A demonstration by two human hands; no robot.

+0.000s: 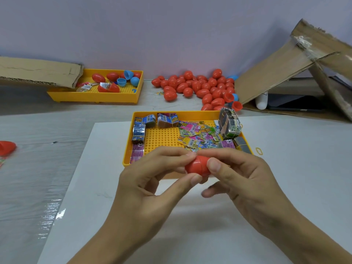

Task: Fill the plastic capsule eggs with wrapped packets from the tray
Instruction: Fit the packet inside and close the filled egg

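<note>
At the centre of the frame we held the red plastic capsule egg [198, 167] between both hands, just in front of the yellow perforated plastic tray [162, 138] of wrapped packets [198, 137]. Our left hand [152, 180] pinched one end, our right hand [245, 178] the other. The seam looked nearly closed, so we judged an even, straight squeeze best — no twisting — until the halves sat flush.
</note>
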